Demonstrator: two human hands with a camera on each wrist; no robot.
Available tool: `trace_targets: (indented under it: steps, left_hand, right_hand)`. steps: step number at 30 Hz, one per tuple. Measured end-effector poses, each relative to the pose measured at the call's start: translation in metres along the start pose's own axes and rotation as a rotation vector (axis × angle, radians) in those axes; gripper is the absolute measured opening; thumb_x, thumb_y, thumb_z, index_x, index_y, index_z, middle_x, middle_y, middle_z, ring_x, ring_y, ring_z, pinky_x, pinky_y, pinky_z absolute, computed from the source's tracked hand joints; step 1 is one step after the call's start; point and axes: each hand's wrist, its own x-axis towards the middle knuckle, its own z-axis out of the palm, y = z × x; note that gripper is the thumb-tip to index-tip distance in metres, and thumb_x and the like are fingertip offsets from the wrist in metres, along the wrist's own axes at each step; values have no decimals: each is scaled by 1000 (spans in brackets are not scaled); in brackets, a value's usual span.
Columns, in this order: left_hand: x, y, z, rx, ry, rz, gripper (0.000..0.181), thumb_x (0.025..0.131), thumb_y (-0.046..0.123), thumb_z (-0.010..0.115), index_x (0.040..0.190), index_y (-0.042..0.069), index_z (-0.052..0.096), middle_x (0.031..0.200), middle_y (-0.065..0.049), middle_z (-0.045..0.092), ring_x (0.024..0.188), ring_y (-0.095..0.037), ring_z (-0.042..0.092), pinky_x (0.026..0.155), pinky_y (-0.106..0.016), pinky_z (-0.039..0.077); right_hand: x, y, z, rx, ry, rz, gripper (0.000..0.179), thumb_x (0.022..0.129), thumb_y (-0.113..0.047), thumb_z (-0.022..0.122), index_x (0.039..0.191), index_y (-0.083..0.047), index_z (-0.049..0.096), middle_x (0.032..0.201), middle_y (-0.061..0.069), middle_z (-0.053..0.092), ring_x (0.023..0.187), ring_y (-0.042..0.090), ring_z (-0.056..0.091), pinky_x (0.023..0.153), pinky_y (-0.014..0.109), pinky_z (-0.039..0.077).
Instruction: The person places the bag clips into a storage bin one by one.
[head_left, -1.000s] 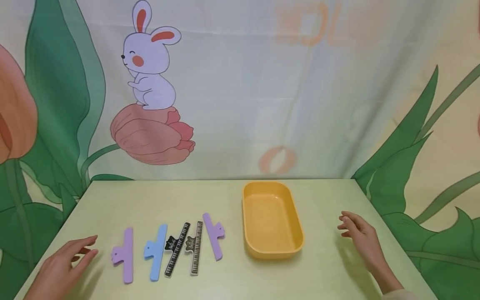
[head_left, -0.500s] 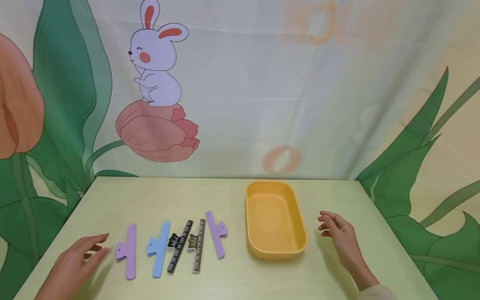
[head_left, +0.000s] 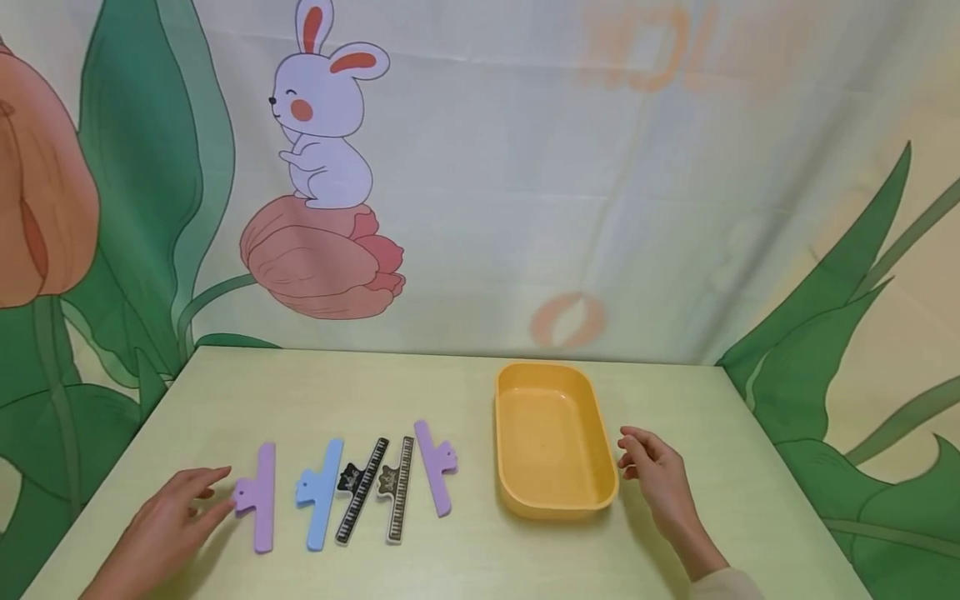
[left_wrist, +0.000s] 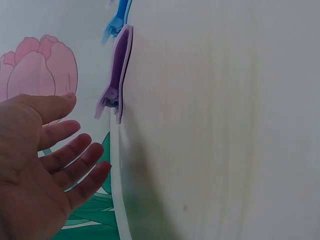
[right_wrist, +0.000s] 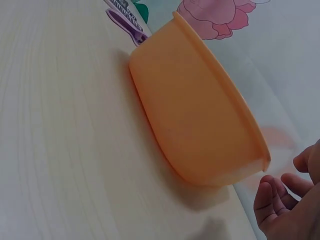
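My left hand (head_left: pixel 168 517) hovers at the left with relaxed fingers, its fingertips right by the lever of a purple clip (head_left: pixel 265 500). In the left wrist view that purple clip (left_wrist: pixel 119 70) lies beyond the spread fingers, apart from them. A blue clip (head_left: pixel 324 496), a black piano-key clip (head_left: pixel 362 492), a clear-edged piano-key clip (head_left: pixel 400 492) and a second purple clip (head_left: pixel 433 471) make a row to its right. My right hand (head_left: pixel 660 475), fingers loosely bent and holding nothing, is just right of a yellow tray (head_left: pixel 555 506); the right wrist view shows its fingertips close to the tray's rim (right_wrist: pixel 225 80).
Everything lies on a pale green table (head_left: pixel 315 387). A hanging cloth (head_left: pixel 465 183) printed with a rabbit and tulips rises behind its far edge. Bare tabletop lies between the second purple clip and the tray.
My left hand has moved right to the first purple clip. My right hand has moved left toward the tray. The head view has shifted slightly; clips and tray stay where they were.
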Motion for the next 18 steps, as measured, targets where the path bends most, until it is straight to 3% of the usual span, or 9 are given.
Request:
trace_targets:
  steps: [8, 12, 18]
  left_hand:
    - [7, 2, 6, 3, -82, -49, 60, 100, 29, 70, 140, -11, 53, 127, -31, 53, 104, -39, 63, 86, -59, 55]
    - [7, 3, 7, 6, -98, -44, 61, 98, 30, 72, 139, -12, 53, 125, -30, 55, 106, -40, 62, 88, -62, 52]
    - [10, 7, 10, 39, -120, -59, 62, 96, 26, 75, 139, -13, 52, 123, -29, 58, 108, -41, 60, 92, -65, 49]
  right_hand:
    - [-1, 1, 13, -26, 13, 13, 36, 109, -19, 56, 136, 2, 62, 111, 19, 64, 81, 18, 62, 69, 23, 57]
    - [-2, 1, 17, -26, 12, 30, 36, 109, -19, 56, 137, 2, 62, 110, 18, 66, 83, 16, 61, 69, 22, 54]
    - [-2, 1, 19, -45, 11, 32, 37, 109, -20, 56, 138, 1, 62, 121, 19, 66, 92, 16, 61, 72, 19, 53]
